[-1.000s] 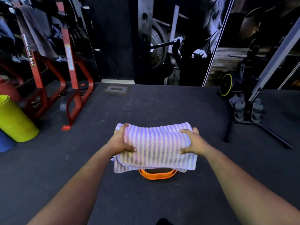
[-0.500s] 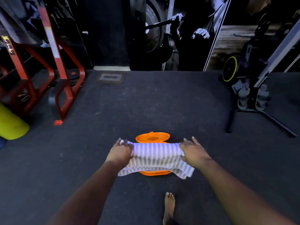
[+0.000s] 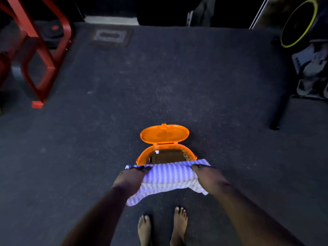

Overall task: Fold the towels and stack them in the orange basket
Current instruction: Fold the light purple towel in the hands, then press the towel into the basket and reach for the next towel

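A folded white towel (image 3: 168, 178) with pale stripes hangs between my hands, just above the near rim of the orange basket (image 3: 142, 158). My left hand (image 3: 132, 180) grips its left end and my right hand (image 3: 208, 178) grips its right end. The basket stands on the dark floor with its orange lid (image 3: 164, 134) flipped open behind it. A brown folded towel (image 3: 168, 156) lies inside. The towel hides the basket's near half.
My two bare feet (image 3: 162, 226) stand just behind the basket. A red metal rack (image 3: 40, 55) is at the far left. An exercise machine with a yellow-rimmed wheel (image 3: 298, 23) and a black leg (image 3: 278, 112) is at the far right.
I have lowered the towel from chest height down to the basket's opening. The view has tipped down, so the basket's inside and my feet now show.
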`<state>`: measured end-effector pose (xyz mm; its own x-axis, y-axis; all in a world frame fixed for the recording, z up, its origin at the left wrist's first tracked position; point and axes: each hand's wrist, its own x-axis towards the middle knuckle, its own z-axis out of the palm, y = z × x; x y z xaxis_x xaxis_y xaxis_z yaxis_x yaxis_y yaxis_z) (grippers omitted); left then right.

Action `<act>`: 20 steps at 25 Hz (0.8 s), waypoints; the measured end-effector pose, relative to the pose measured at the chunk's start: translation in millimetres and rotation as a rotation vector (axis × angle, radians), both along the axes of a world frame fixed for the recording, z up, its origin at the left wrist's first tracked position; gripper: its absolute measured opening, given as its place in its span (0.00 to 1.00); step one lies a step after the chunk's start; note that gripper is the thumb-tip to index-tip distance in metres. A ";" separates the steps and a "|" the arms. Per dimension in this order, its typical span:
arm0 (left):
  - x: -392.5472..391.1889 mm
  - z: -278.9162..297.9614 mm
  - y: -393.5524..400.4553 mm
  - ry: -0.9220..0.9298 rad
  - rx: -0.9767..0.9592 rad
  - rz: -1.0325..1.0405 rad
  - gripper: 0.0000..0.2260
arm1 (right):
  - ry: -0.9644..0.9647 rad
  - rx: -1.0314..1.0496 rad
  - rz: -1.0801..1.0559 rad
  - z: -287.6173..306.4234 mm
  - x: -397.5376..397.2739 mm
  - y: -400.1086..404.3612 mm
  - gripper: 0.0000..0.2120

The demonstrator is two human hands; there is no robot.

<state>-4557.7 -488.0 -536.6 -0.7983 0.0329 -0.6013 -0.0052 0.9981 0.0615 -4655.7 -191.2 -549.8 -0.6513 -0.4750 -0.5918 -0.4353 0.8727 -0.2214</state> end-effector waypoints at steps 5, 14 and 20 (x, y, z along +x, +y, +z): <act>-63.5 -154.0 -32.8 0.041 -0.024 0.040 0.27 | 0.025 -0.074 0.033 -148.6 -66.7 -23.9 0.31; -35.9 -436.2 -31.6 0.148 0.031 -0.106 0.29 | 0.157 0.057 0.213 -416.6 -38.0 -12.2 0.29; 9.1 -474.9 -23.8 0.137 0.186 0.057 0.32 | 0.173 -0.012 0.188 -455.1 -4.0 -2.5 0.34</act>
<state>-4548.6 -511.8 -1011.6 -0.8757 0.0857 -0.4751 -0.0399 0.9679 0.2482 -4659.7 -193.7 -1004.8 -0.6420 -0.6039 -0.4724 -0.6222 0.7704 -0.1393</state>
